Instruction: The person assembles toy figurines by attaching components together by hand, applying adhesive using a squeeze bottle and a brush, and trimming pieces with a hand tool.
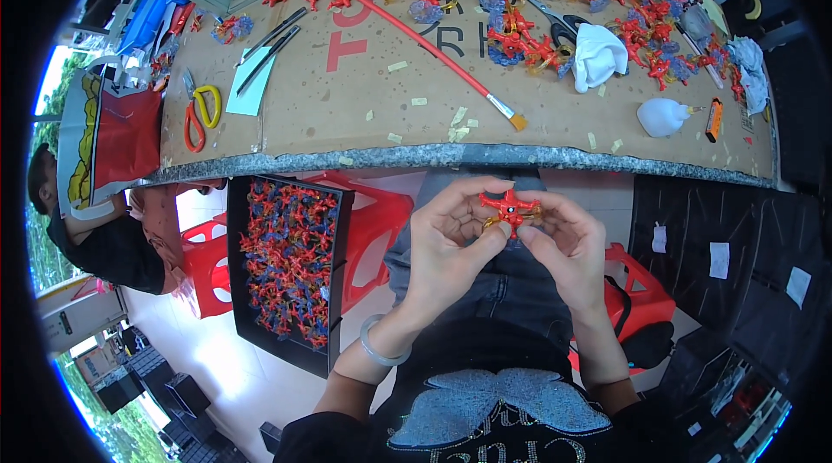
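Between both hands, above my lap and just off the table's front edge, is a small red toy figure (510,206) with outspread limbs and clear yellow parts at its sides. My left hand (452,242) is closed on it, its thumb pressing the lower part. From the other side my right hand (565,248) pinches the same figure between thumb and fingers. The figure's underside and some of my fingertips are hidden.
On the cardboard-covered table (303,129) lie a red-handled brush (433,51), scissors (198,116), a white squeeze bottle (663,116), a white cloth (598,56) and several similar figures. A black tray (338,290) full of figures stands at left, near another person (113,238).
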Demonstrator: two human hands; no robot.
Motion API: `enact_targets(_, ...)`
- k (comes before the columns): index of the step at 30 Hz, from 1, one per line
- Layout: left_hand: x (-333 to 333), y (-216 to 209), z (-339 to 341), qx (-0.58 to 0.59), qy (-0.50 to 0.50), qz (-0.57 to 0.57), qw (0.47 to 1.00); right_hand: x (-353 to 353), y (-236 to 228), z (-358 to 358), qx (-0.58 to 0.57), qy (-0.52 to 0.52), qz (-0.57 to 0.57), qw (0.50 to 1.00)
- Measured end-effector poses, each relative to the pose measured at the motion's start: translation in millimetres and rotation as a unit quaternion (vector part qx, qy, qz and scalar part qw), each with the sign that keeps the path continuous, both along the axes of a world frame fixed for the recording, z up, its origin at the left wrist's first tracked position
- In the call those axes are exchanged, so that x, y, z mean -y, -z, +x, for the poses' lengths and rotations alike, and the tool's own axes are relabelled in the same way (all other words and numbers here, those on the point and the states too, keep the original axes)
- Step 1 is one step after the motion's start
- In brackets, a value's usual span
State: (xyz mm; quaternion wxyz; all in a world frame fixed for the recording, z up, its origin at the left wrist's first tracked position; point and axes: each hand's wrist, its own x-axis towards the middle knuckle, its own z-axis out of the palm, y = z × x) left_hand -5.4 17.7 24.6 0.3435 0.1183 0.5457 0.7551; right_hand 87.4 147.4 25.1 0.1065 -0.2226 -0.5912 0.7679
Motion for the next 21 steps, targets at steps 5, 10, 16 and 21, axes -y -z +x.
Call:
enact_targets(5,1.1,0.0,2.6,-0.003,0.005,-0.003,1.000,2.8,3.5,-1.6,-0.008,0.014,0.035,0.999)
enact_targets(10,1.0,0.8,3.4,-0.007,0.006,-0.004,1.000,2.8,3.2,-1.8,-0.002,0.014,0.083,0.996)
enact_targets(16,1.3,1.7,2.2,0.008,0.020,0.000,1.000,4.5,5.0,-0.5,0.009,0.032,0.125,0.992)
enact_targets(21,0.4,0.6,3.1,0.005,0.025,0.003,1.000,4.4,2.2,-0.7,0.017,0.041,0.141,0.989)
